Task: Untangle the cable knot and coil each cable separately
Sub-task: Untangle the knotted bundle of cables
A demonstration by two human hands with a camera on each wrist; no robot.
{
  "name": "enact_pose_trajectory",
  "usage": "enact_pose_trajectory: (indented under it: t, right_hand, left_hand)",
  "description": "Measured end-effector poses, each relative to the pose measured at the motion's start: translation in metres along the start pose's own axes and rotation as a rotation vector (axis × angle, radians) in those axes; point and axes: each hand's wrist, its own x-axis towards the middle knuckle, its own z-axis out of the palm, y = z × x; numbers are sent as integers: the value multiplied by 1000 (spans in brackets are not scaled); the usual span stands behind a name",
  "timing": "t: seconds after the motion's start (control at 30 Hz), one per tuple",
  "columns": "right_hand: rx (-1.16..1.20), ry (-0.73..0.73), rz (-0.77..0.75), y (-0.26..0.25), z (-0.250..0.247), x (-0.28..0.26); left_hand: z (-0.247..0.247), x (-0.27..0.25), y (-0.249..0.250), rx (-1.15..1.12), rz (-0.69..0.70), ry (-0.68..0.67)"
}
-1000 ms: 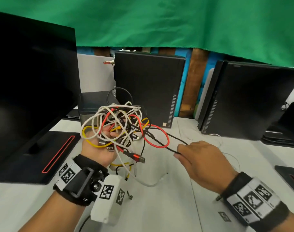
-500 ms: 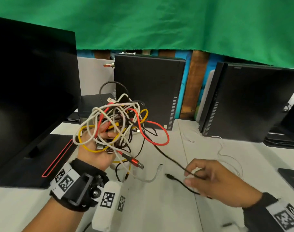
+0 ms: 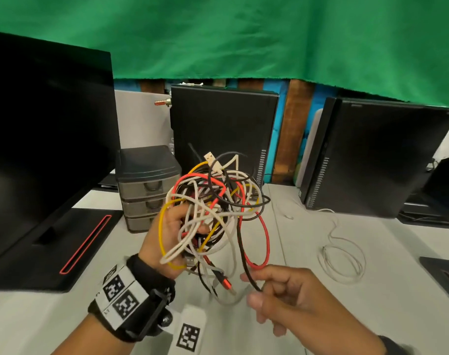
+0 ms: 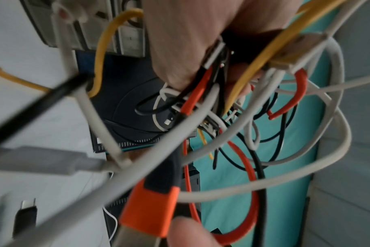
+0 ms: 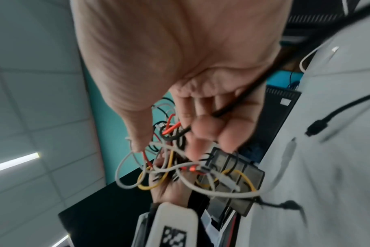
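A tangle of white, red, yellow and black cables hangs in the air above the white table. My left hand grips the knot from the left, fingers curled through its loops. My right hand is below and to the right of the knot and pinches a black cable that runs down out of the tangle; the same black cable crosses my fingers in the right wrist view. A red loop hangs beside it. An orange-and-black USB plug dangles under the knot.
A thin white cable lies loosely coiled on the table to the right. A small grey drawer unit stands behind the left hand. A monitor stands at the left, and two black computer cases stand at the back.
My left hand has lifted the knot higher and turned it. My right hand has drawn the black cable down and toward me, and its loose end has left the head view.
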Motion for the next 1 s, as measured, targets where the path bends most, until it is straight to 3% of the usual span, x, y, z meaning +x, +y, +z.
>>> enact_pose_trajectory:
  t: [0.1,0.2,0.47,0.57,0.73,1.0]
  right_hand:
    - [-79,58,10,-3,0,-3]
    - [-155,105,2,-11,-17,-5]
    - [-428,19,56,-32,-35,-11]
    - [-483,60,52,-42,-45,-17]
    - [-427,256,-199,-80,-62,-28]
    - [-499,336,-488,-111,-38,-19]
  left_hand:
    - [-6,0,4,38,43,-48]
    - [-5,1,4,160,199,1]
    - [-2,3,0,371,450,60]
    - [-2,3,-3,447,497,33]
    - [0,4,-9,520,539,32]
    - [13,-8,-7,496,582,-52]
